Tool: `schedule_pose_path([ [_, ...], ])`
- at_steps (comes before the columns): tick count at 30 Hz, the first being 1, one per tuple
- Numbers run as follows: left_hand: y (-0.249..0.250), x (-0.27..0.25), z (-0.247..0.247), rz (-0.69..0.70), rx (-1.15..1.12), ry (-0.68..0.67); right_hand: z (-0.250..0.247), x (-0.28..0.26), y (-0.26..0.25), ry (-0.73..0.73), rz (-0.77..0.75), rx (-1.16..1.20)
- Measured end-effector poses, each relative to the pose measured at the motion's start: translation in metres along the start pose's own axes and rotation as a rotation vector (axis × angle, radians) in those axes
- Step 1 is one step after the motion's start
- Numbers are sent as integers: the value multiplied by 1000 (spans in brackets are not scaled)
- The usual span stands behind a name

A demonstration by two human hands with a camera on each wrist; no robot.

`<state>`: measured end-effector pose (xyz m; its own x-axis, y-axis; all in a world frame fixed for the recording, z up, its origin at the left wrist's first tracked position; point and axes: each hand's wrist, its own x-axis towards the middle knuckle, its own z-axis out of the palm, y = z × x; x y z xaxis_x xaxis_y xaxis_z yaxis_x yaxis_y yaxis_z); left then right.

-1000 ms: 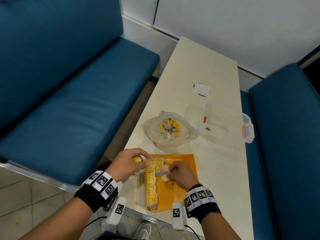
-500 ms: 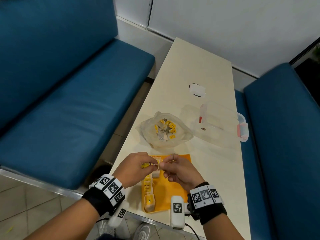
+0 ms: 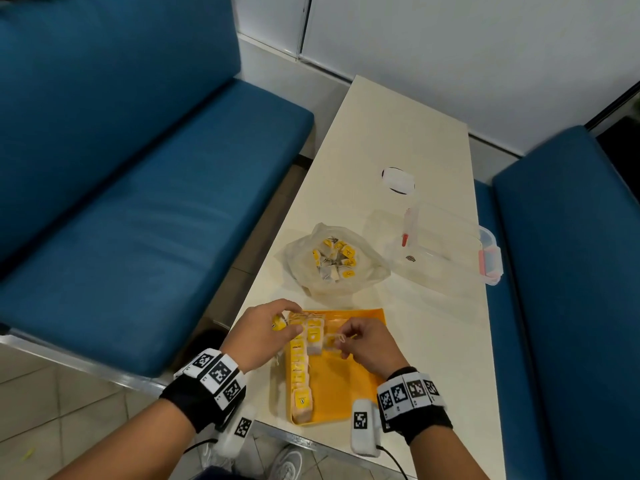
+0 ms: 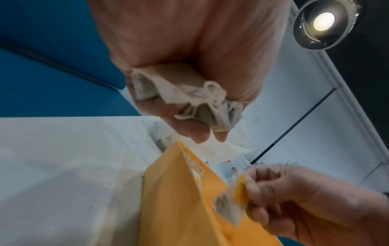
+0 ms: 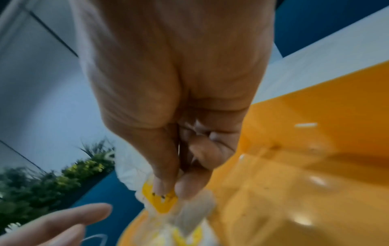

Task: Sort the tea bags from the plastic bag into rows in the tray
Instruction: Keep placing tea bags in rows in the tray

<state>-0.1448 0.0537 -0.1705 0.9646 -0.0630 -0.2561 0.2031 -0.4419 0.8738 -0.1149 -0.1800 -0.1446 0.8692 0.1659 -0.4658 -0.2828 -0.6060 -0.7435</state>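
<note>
Yellow-tagged tea bag (image 5: 162, 202) is pinched between thumb and fingertips of the right hand (image 3: 367, 344), above the orange tray (image 3: 349, 389). Left hand (image 3: 263, 336) grips a crumpled bunch of tea bags (image 4: 189, 99) in curled fingers over the tray's far-left corner. One row of tea bags (image 3: 300, 372) lies along the tray's left wall. Just beyond the tray, on the cream table (image 3: 398, 126), the plastic bag (image 3: 332, 261) holds more tea bags. A clear lidded box (image 3: 446, 244) sits to its right.
</note>
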Motion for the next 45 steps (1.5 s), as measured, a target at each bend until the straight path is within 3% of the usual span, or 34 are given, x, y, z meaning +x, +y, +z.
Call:
schedule_pose_path([
  [6, -17, 1, 8, -104, 37, 21, 8, 14, 12, -265, 229, -78],
  [10, -20, 1, 13, -102, 59, 9, 23, 26, 21, -207, 292, -29],
  [15, -21, 0, 12, -121, 40, 6, 37, 33, 20, -92, 266, 107],
  [28, -23, 1, 12, -152, 7, 14, 46, 34, 16, 43, 267, 264],
  [30, -21, -1, 10, -160, -75, 12, 42, 29, 14, 90, 242, 209],
  [33, -5, -5, 4, -157, -289, -15, 33, 21, 2, 155, 77, 74],
  [36, 5, -6, 2, -130, -346, -30, 29, 4, -28, 60, -23, 125],
  [40, 14, -2, 5, -118, -364, -72, 35, -8, -57, -148, 59, 140],
  [45, 16, 0, 6, -115, -374, -103, 40, -7, -64, -68, 70, 169],
])
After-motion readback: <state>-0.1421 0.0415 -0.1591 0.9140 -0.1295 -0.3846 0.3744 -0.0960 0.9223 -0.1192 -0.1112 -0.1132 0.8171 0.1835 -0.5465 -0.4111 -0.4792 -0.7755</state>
